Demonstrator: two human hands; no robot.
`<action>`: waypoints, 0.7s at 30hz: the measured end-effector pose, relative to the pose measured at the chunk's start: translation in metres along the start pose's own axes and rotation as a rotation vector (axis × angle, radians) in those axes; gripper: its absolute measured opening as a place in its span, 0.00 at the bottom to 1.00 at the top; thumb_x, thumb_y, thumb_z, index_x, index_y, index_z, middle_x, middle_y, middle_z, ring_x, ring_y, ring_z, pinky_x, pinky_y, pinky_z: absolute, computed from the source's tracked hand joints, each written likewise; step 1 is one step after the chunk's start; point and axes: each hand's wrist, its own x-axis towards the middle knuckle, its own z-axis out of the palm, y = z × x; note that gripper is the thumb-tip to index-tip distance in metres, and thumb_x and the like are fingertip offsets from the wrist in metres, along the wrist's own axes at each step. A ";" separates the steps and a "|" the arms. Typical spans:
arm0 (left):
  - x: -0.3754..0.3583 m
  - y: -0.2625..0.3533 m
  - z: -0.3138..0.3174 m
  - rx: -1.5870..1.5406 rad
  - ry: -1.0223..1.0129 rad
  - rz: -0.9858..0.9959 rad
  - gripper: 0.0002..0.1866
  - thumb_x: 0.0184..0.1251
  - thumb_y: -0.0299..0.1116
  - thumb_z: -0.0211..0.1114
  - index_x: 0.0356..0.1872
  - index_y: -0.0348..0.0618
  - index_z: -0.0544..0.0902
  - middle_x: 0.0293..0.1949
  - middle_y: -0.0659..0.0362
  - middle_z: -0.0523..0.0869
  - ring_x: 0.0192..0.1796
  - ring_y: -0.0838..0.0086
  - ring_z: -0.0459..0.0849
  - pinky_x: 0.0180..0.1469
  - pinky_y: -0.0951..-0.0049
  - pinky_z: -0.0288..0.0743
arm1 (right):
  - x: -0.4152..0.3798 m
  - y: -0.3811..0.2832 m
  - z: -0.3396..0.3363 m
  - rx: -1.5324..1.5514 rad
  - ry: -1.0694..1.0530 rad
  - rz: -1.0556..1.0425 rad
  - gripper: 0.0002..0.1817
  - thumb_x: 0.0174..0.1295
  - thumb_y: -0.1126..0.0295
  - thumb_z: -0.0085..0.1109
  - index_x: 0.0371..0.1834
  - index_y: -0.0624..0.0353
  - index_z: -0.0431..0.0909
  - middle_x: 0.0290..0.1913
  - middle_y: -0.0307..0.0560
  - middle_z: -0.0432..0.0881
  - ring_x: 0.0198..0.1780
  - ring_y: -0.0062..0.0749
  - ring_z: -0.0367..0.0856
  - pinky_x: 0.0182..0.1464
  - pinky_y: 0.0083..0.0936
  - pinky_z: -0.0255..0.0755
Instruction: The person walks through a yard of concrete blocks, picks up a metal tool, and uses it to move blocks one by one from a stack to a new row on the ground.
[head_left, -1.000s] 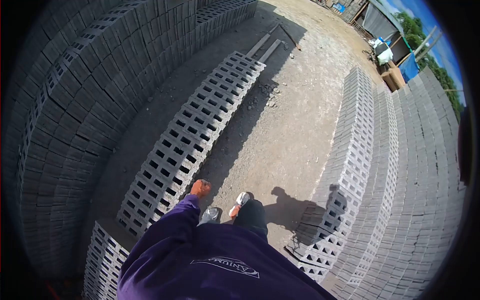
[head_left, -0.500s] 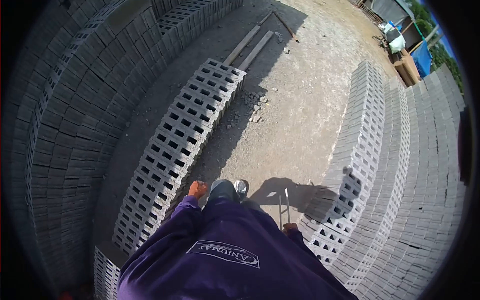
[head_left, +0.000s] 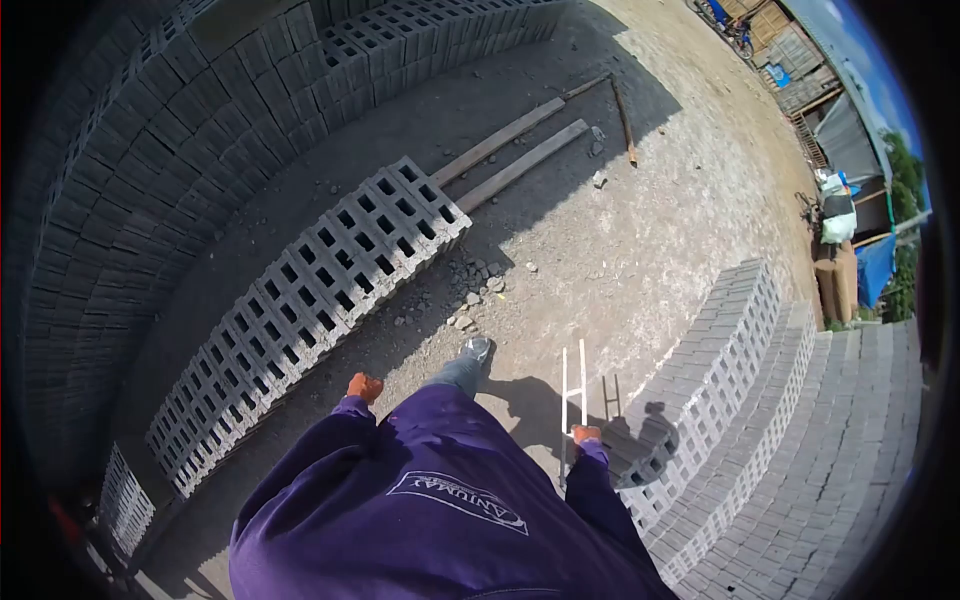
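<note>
My right hand [head_left: 586,434], orange-brown in colour, is closed around a pale, narrow, ladder-like frame [head_left: 574,390]. Two long bars with short crosspieces make up this frame, and it sticks out forward and down beside my right leg. At my left side, my left hand [head_left: 366,388] is curled into a loose fist, with nothing visible in it. Close by on that side runs a long row of hollow concrete blocks [head_left: 290,300], their holes facing up; the hand is apart from them. My purple sleeves cover both arms, and one shoe [head_left: 480,348] shows ahead.
Stacked blocks [head_left: 200,130] form a tall wall on the left. More block rows [head_left: 730,350] stand on the right. Two wooden planks [head_left: 520,165] lie past the near row, with rubble [head_left: 470,300] beside it. A blue tarp [head_left: 873,270] and sheds are at the far right.
I have stepped forward and the view has turned, so the near row slants further left. The frame in my right hand has swung up and forward. My left hand stays curled.
</note>
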 end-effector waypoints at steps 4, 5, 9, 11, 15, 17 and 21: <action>-0.021 0.174 -0.017 -0.305 0.104 0.221 0.22 0.62 0.46 0.58 0.40 0.33 0.86 0.41 0.37 0.86 0.50 0.46 0.85 0.53 0.58 0.77 | -0.039 0.002 -0.075 0.685 -0.217 0.705 0.14 0.59 0.61 0.58 0.43 0.53 0.84 0.49 0.52 0.86 0.52 0.47 0.84 0.56 0.37 0.75; -0.019 0.213 -0.022 -0.262 0.126 0.331 0.23 0.62 0.45 0.57 0.42 0.34 0.86 0.40 0.37 0.86 0.50 0.45 0.85 0.53 0.58 0.77 | -0.029 0.006 -0.083 0.659 -0.207 0.676 0.14 0.59 0.61 0.58 0.43 0.54 0.84 0.49 0.52 0.86 0.52 0.47 0.84 0.56 0.37 0.75; -0.009 0.349 -0.050 -0.294 0.187 0.508 0.20 0.62 0.44 0.57 0.43 0.38 0.86 0.39 0.40 0.87 0.48 0.48 0.86 0.52 0.58 0.77 | 0.045 0.036 -0.121 0.629 -0.225 0.534 0.15 0.58 0.62 0.58 0.44 0.57 0.84 0.48 0.54 0.86 0.51 0.46 0.85 0.54 0.37 0.76; 0.030 0.377 -0.043 -0.445 0.165 0.449 0.20 0.62 0.44 0.58 0.42 0.38 0.86 0.39 0.41 0.87 0.46 0.50 0.87 0.51 0.59 0.77 | 0.094 0.051 -0.145 0.613 -0.236 0.482 0.15 0.58 0.63 0.58 0.44 0.58 0.84 0.47 0.55 0.86 0.50 0.46 0.85 0.54 0.37 0.77; 0.126 0.427 -0.029 -0.662 0.188 0.250 0.19 0.62 0.41 0.61 0.41 0.33 0.86 0.35 0.43 0.88 0.42 0.55 0.88 0.45 0.63 0.79 | 0.196 0.092 -0.201 0.618 -0.231 0.458 0.16 0.57 0.64 0.58 0.45 0.61 0.83 0.46 0.57 0.86 0.50 0.45 0.86 0.52 0.37 0.78; 0.131 0.452 -0.040 -0.510 0.218 0.144 0.19 0.63 0.40 0.62 0.36 0.29 0.85 0.33 0.42 0.88 0.40 0.54 0.89 0.42 0.61 0.79 | 0.246 0.127 -0.238 0.595 -0.248 0.473 0.17 0.56 0.64 0.59 0.45 0.62 0.83 0.46 0.57 0.86 0.49 0.44 0.86 0.51 0.36 0.78; 0.105 0.468 -0.065 -0.238 0.299 0.285 0.18 0.66 0.39 0.60 0.28 0.29 0.83 0.28 0.44 0.87 0.35 0.58 0.89 0.35 0.61 0.78 | 0.398 0.242 -0.287 0.497 -0.198 0.504 0.18 0.56 0.65 0.59 0.46 0.65 0.83 0.45 0.59 0.86 0.48 0.43 0.87 0.50 0.36 0.79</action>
